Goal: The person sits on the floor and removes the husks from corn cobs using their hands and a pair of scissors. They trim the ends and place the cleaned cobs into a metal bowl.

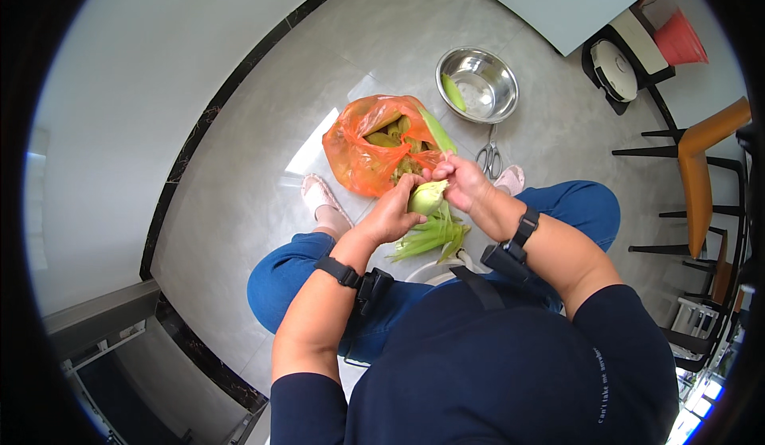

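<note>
My left hand [391, 213] is wrapped around a pale green ear of corn [427, 199], its cut or broken end pointing right. Close beside it, my right hand [465, 183] pinches the end of a long green husk leaf [437, 131], which stretches up along the side of an orange plastic bag [352, 161]. Inside the open bag lie several ears of corn in their husks [391, 134], some yellowish. Below my hands is a heap of stripped green husks [431, 240], partly above a pale round rim. My fingers hide part of the held ear.
A stainless steel bowl [499, 104] stands beyond the bag with a green ear of corn [453, 92] in it. Metal scissors [490, 159] lie by the bowl, near my slippered right foot [512, 178]. Farther right are a robot vacuum [615, 71] and an orange-brown chair [696, 188].
</note>
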A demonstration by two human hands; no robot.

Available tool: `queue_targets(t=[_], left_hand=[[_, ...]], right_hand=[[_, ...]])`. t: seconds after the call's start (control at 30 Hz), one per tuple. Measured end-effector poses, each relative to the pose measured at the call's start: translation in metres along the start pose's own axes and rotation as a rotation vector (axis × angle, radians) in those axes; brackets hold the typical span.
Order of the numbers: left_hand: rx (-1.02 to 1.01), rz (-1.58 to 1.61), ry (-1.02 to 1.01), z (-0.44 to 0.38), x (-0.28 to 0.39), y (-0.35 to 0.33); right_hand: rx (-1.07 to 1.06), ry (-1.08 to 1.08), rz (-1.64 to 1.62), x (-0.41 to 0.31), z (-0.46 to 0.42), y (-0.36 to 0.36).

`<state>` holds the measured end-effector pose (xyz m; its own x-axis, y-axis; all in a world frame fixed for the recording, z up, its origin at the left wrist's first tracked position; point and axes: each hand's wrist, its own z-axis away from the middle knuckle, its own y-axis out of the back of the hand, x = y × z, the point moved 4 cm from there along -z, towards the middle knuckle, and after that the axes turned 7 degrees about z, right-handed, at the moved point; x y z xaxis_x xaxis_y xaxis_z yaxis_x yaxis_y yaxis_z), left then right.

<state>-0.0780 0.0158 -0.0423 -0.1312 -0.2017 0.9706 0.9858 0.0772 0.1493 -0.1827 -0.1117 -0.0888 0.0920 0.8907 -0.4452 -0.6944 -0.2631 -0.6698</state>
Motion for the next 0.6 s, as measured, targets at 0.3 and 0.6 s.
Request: queue_targets(t=[0.3,0.6], left_hand=[[0.458,0.714,0.093,-0.001,-0.026,0.036],[0.713,1.003,0.238,0.005,-0.038,0.054]], right_hand=[[-0.007,-0.107,1.227,-0.007,0.000,0.089],[0.002,0.229,1.269,0.005,0.016,0.028]])
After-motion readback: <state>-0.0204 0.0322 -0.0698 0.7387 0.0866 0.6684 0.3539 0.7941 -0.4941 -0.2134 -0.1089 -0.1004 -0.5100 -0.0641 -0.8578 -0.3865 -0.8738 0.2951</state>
